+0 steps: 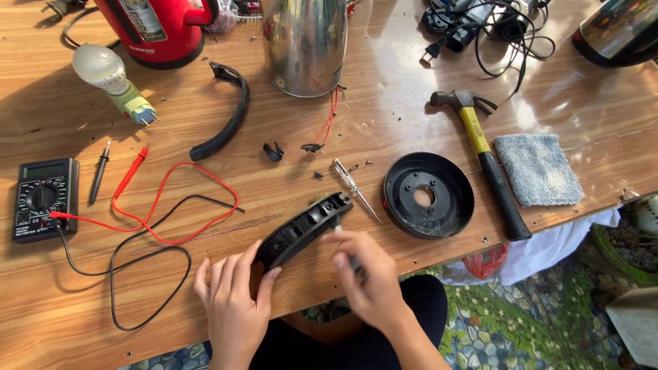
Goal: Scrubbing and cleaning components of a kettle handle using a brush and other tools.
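My left hand (pixel 233 294) rests at the table's front edge and grips the lower end of a black curved plastic handle piece (pixel 305 227), which is tilted up on its side. My right hand (pixel 367 274) is closed around a thin tool whose tip meets the handle piece near its middle; the tool is mostly hidden by my fingers. A clear-handled tester screwdriver (pixel 353 186) lies just beyond the piece. The steel kettle body (pixel 305 44) stands at the back with red wires (pixel 330 120) trailing from its base. A black round base plate (pixel 428 195) lies to the right.
A multimeter (pixel 42 199) with red and black leads (pixel 164 219) lies at left. A light bulb (pixel 110 79), red kettle (pixel 157 27), black curved strip (pixel 226 116), yellow-handled hammer (pixel 483 154), grey cloth (pixel 538 168) and tangled black cables (pixel 493 24) crowd the wooden table (pixel 68 308).
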